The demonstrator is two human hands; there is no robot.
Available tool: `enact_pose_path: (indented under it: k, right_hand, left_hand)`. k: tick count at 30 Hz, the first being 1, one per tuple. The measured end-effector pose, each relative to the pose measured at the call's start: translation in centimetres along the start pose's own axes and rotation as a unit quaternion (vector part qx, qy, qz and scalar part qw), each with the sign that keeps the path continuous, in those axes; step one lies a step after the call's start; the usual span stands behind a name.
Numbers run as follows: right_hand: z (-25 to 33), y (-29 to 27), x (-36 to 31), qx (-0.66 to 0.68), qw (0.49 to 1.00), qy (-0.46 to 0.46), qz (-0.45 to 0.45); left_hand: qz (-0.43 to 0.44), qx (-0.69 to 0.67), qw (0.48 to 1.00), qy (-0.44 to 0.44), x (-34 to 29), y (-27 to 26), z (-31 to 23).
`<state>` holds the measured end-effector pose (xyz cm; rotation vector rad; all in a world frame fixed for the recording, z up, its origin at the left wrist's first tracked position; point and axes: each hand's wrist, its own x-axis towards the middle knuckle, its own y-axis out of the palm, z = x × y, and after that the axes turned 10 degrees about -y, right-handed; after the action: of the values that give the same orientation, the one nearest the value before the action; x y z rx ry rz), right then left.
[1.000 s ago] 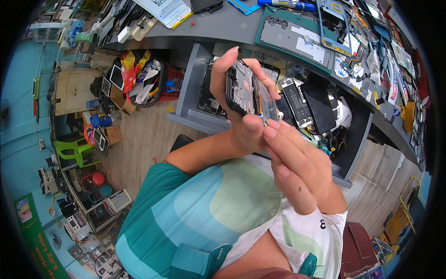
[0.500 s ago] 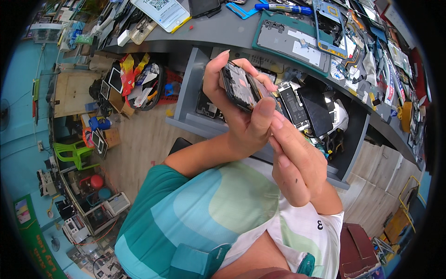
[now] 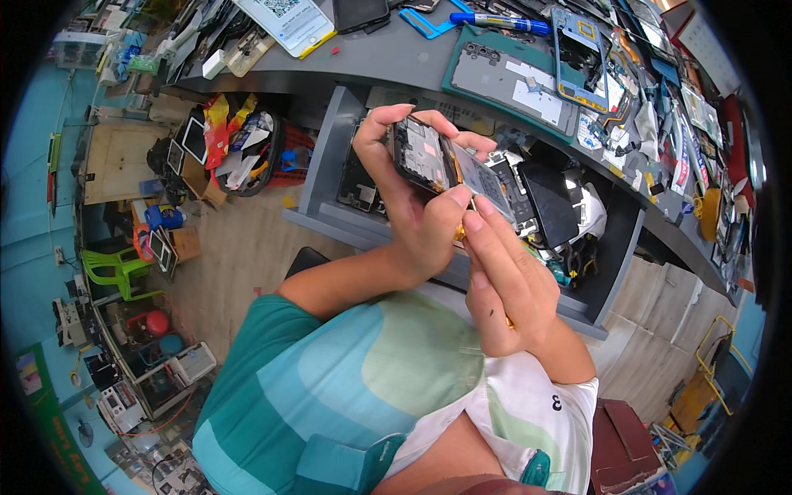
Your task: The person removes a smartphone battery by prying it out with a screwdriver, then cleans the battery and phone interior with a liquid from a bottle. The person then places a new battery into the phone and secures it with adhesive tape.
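Observation:
My left hand [image 3: 412,219] is wrapped round an opened phone [image 3: 422,155], tilted above the drawer. Its dark half shows bare metal inner parts. A grey panel [image 3: 488,188] stands open beside it like a book, with an orange strip along the join. My right hand [image 3: 513,285] is closed in a pinch near the panel's lower edge, close to my left thumb. Yellow bits of a slim tool [image 3: 459,234] show at its fingers and below the palm; most of it is hidden, so its kind cannot be told.
Beneath my hands an open grey drawer [image 3: 318,161] contains phone parts and a black phone [image 3: 548,203]. Behind it, the desk [image 3: 388,62] bears a green mat [image 3: 455,62] with a phone back, a blue marker [image 3: 500,22] and piled parts. A filled bin [image 3: 268,165] stands left.
My right hand's fingers have shifted down and left, uncovering the grey panel and yellow bits of the tool. The phone stays in my left hand. The whole view has shifted slightly left.

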<state>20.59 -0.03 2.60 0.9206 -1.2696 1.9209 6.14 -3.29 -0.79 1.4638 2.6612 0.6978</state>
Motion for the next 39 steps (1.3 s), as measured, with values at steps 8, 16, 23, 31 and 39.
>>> enact_pose_path:
  k: [8,16,23,31,39]
  right_hand:
    - [0.0,-0.1,0.3,0.008,0.999,0.017,0.028]
    - [-0.2,0.8,-0.2,-0.007,1.000,0.007,-0.002]
    - [-1.3,0.2,-1.4,0.130,0.984,0.078,-0.088]
    - [-1.0,-0.5,-1.1,0.231,0.944,0.193,-0.138]
    - [-1.6,-0.4,-1.0,0.044,0.998,0.038,-0.008]
  left_hand:
    - [0.001,-0.017,1.000,-0.020,-0.2,-0.4,-0.2]
    - [0.003,0.001,1.000,-0.026,0.2,-1.0,-0.2]
    - [-0.015,-0.092,0.993,-0.073,0.6,-1.6,-0.5]
    - [0.004,-0.100,0.992,-0.073,0.9,-2.2,-0.4]
    - [-0.008,-0.135,0.987,-0.087,0.8,-2.1,-0.8]
